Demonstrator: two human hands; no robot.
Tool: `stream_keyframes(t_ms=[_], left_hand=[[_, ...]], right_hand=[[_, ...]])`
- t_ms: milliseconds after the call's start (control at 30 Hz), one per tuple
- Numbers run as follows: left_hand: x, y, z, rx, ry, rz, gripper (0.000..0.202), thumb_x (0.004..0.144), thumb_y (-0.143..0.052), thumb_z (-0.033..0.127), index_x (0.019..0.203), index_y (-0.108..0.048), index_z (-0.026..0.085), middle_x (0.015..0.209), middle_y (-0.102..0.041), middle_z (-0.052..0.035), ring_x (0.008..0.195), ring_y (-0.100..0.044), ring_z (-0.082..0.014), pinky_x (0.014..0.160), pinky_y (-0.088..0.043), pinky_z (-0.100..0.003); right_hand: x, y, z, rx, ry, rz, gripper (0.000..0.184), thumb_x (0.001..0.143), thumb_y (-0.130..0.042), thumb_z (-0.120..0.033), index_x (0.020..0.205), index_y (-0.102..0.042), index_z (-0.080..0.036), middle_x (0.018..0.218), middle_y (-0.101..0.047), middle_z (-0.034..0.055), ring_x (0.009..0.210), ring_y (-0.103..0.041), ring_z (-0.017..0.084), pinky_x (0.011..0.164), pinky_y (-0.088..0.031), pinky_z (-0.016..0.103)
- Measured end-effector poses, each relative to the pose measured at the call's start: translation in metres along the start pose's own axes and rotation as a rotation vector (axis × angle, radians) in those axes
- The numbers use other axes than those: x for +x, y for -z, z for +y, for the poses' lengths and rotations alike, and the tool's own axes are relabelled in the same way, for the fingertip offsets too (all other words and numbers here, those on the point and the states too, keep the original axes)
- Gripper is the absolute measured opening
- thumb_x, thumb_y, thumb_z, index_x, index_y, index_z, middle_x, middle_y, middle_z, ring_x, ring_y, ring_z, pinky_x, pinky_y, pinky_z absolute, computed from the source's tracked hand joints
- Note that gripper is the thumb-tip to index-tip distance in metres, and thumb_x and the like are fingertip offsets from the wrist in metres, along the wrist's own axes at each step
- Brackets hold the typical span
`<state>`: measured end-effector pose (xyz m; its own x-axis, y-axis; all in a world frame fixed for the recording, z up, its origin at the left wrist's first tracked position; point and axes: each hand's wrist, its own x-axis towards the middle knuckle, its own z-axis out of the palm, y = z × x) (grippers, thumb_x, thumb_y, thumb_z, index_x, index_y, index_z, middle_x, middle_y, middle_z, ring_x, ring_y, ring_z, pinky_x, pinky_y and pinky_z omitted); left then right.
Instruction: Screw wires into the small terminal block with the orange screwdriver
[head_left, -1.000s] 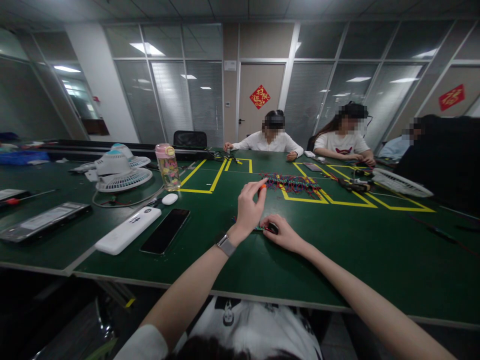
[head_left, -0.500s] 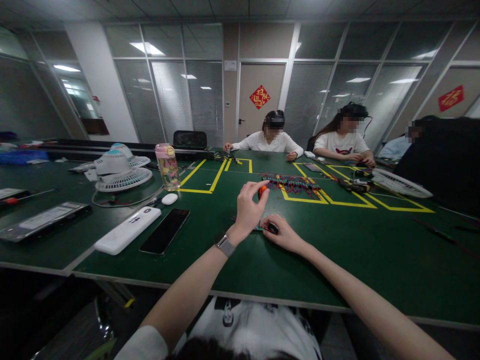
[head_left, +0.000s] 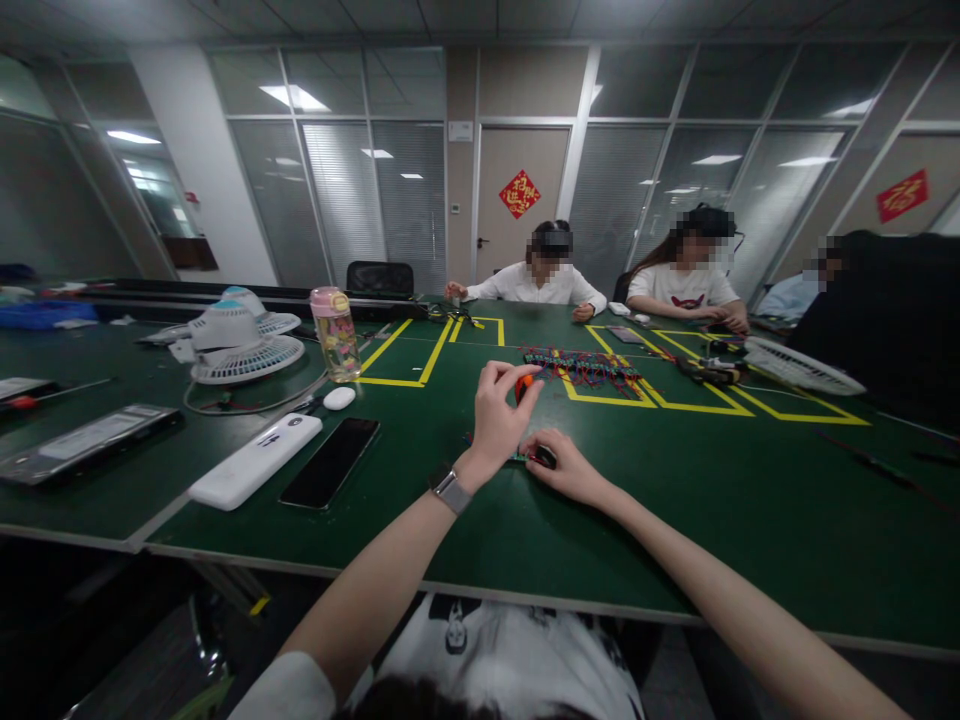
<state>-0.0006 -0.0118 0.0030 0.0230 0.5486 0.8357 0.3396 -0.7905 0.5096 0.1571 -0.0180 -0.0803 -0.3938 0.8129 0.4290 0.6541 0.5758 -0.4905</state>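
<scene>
My left hand (head_left: 504, 408), a watch at its wrist, is closed with thumb and fingertips around the orange-and-black handle of a screwdriver (head_left: 524, 386). The handle stands upright; the shaft and tip are hidden behind the hand. Just below and to the right, my right hand (head_left: 564, 465) rests on the table, its fingers closed on the edge of a small green circuit board (head_left: 519, 458). A dark part shows by its fingertips. The left hand and wrist cover most of the board. Beyond both hands lies a row of several small circuit boards with red and blue wires (head_left: 585, 370).
Left of my arms are a black phone (head_left: 330, 462), a white power bank (head_left: 256, 460), a white earbud case (head_left: 339, 398), a pink-lidded bottle (head_left: 336, 335) and white fans (head_left: 244, 345). Yellow tape (head_left: 611, 402) marks the green table. Two people (head_left: 544, 280) sit opposite.
The fingers of my left hand have shifted slightly around the screwdriver handle, and its orange top has turned. My right hand stays in place. The person opposite has raised one hand a little.
</scene>
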Motion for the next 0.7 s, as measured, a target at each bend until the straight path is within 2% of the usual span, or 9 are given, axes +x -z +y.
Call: stream_keyframes(t_ms=[200, 300, 433, 633, 700], left_hand=[[-0.0003, -0.0012, -0.0043, -0.106, -0.007, -0.092, 0.032, 0.094, -0.039, 0.016, 0.117, -0.061, 0.020, 0.110, -0.063, -0.0065, 0.106, -0.058, -0.0168, 0.093, -0.044, -0.031], [0.0000, -0.0017, -0.0042, -0.094, -0.001, -0.085, 0.028, 0.093, -0.044, 0.017, 0.115, -0.062, 0.020, 0.104, -0.065, -0.0057, 0.099, -0.060, -0.0168, 0.089, -0.045, -0.030], [0.0002, -0.0010, -0.0014, -0.017, -0.002, -0.018, 0.019, 0.086, -0.059, 0.023, 0.103, -0.068, 0.021, 0.091, -0.059, -0.0043, 0.088, -0.058, -0.0164, 0.083, -0.046, -0.029], [-0.0006, -0.0010, -0.0020, -0.095, -0.018, -0.085, 0.030, 0.094, -0.041, 0.016, 0.115, -0.062, 0.020, 0.109, -0.063, -0.0068, 0.104, -0.057, -0.0167, 0.093, -0.044, -0.031], [-0.0007, -0.0013, -0.0023, -0.116, -0.016, -0.096, 0.029, 0.094, -0.042, 0.016, 0.116, -0.061, 0.020, 0.110, -0.065, -0.0065, 0.104, -0.059, -0.0171, 0.093, -0.044, -0.031]], right_hand=[[0.0000, -0.0017, 0.0024, 0.005, 0.007, 0.003, 0.014, 0.075, -0.060, -0.012, 0.087, -0.060, -0.019, 0.084, -0.063, 0.0036, 0.083, -0.055, 0.021, 0.078, -0.041, 0.035], [-0.0003, -0.0018, 0.0025, 0.008, 0.001, 0.008, 0.015, 0.075, -0.060, -0.012, 0.088, -0.060, -0.020, 0.085, -0.063, 0.0038, 0.084, -0.055, 0.021, 0.080, -0.041, 0.036], [-0.0003, -0.0014, 0.0017, 0.020, 0.004, 0.009, 0.014, 0.075, -0.060, -0.012, 0.086, -0.060, -0.019, 0.084, -0.063, 0.0041, 0.083, -0.055, 0.021, 0.080, -0.041, 0.037], [0.0001, -0.0019, 0.0024, 0.009, 0.010, 0.019, 0.016, 0.074, -0.061, -0.012, 0.087, -0.061, -0.020, 0.082, -0.063, 0.0033, 0.081, -0.054, 0.021, 0.078, -0.041, 0.035], [0.0001, -0.0020, 0.0029, 0.012, 0.010, 0.018, 0.016, 0.074, -0.061, -0.012, 0.088, -0.061, -0.020, 0.083, -0.063, 0.0033, 0.081, -0.055, 0.021, 0.079, -0.041, 0.035]])
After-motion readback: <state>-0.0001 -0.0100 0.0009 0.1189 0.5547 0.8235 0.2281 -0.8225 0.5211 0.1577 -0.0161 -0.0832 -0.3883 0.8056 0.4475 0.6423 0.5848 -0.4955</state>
